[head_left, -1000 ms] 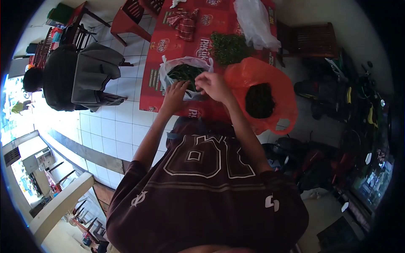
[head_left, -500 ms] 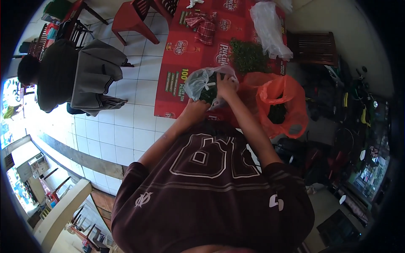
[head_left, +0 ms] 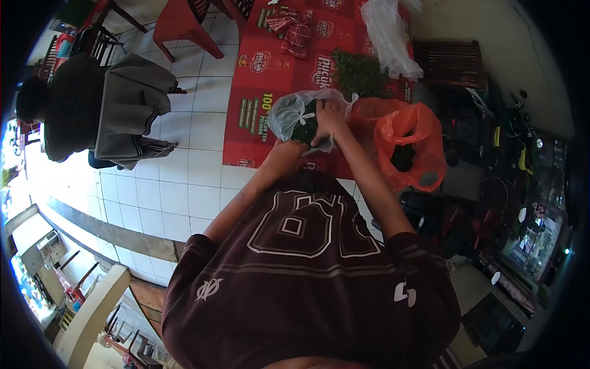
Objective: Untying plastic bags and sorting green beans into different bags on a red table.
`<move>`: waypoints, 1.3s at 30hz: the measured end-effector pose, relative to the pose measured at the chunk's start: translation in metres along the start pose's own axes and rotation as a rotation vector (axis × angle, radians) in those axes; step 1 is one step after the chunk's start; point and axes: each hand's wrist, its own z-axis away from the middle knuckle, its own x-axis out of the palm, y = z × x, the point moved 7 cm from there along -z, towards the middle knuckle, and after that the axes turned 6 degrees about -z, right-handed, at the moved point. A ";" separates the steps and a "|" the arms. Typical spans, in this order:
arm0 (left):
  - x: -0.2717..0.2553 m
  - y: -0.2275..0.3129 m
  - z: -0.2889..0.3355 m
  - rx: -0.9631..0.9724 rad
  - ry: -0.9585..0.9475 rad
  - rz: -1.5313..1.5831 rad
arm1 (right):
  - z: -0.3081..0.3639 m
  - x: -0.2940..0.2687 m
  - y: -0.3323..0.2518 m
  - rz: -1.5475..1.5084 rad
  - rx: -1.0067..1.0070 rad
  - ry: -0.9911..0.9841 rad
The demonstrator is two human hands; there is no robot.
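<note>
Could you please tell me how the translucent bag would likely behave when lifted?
The translucent bag would probably sag, as its thin film wrinkles near the right hand. It may feel light for its size, since the dark green contents look leafy.

A head-worn fisheye view looks steeply down over the wearer's shirt (head_left: 307, 301) onto the nearby table (head_left: 287, 83).

Plastic bag (head_left: 286, 117), translucent whitish, crumpled, bulging, twisted white strip on top. On red patterned counter (head_left: 249, 80), near edge. Leafy greens (head_left: 305, 131), dark green, bunched inside, partly hidden; some seen uncovered, rest blurred through the film.
</note>
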 end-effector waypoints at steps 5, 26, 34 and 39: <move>0.004 -0.004 0.004 -0.077 0.037 0.020 | 0.005 -0.001 -0.002 -0.017 -0.041 0.138; -0.025 -0.007 0.039 -0.338 0.440 0.128 | -0.013 0.002 -0.036 -0.167 -0.141 0.193; -0.059 -0.047 0.010 -0.547 0.785 -0.210 | -0.029 -0.002 -0.049 -0.049 -0.276 0.192; -0.055 -0.094 0.014 -0.708 0.728 -0.063 | -0.027 0.005 -0.052 0.005 -0.308 0.144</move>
